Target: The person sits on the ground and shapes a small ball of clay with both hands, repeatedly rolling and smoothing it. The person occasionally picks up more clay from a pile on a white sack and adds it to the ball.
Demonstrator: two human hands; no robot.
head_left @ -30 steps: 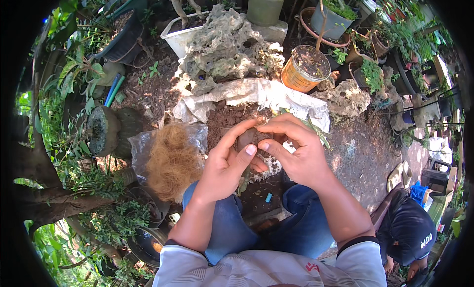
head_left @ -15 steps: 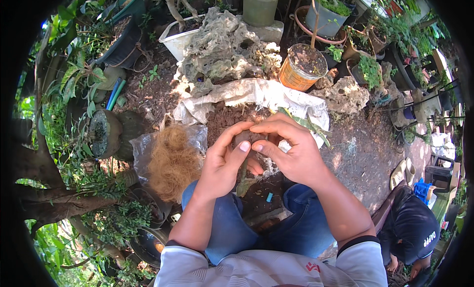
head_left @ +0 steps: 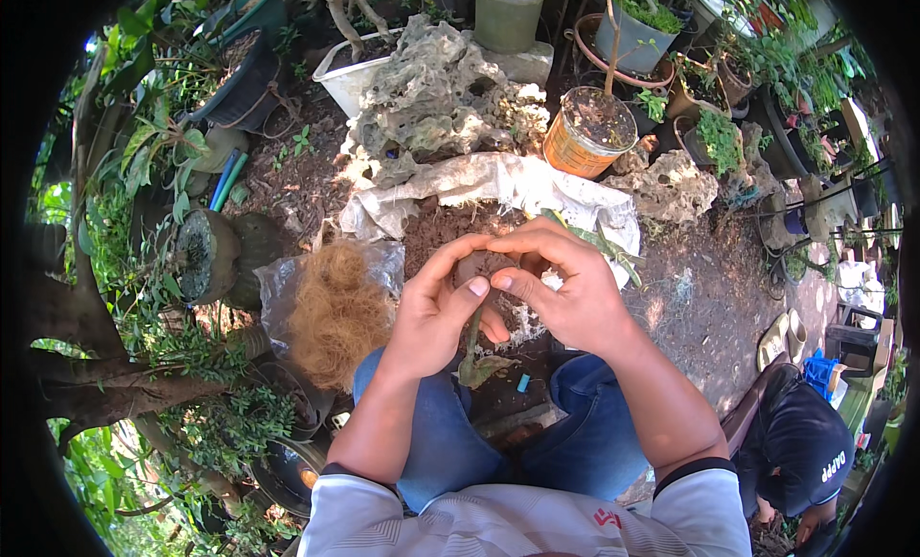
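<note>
My left hand (head_left: 439, 313) and my right hand (head_left: 572, 287) meet in front of me, fingers curved round a brown lump of soil (head_left: 486, 263). Both thumbs press on its near side. From under the lump a green plant stem (head_left: 472, 335) hangs toward my knees, with a leaf (head_left: 485, 369) at its lower end. The fingers hide most of the lump's far side. Just beyond lies a heap of loose soil (head_left: 443, 227) on a white woven sack (head_left: 498, 176). Some green leaves (head_left: 604, 243) rest on the sack by my right hand.
Brown fibre (head_left: 340, 318) sits on clear plastic (head_left: 276, 287) to the left. A small blue cylinder (head_left: 522, 383) lies between my knees. Rugged rocks (head_left: 417, 97) and an orange pot (head_left: 582, 140) stand beyond the sack. Another person (head_left: 795, 442) crouches at the lower right, near sandals (head_left: 782, 337).
My right thumb has shifted slightly on the soil lump. Below, the hanging stem and leaf have turned a little, so more of the leaf shows. Both hands stay in nearly the same place.
</note>
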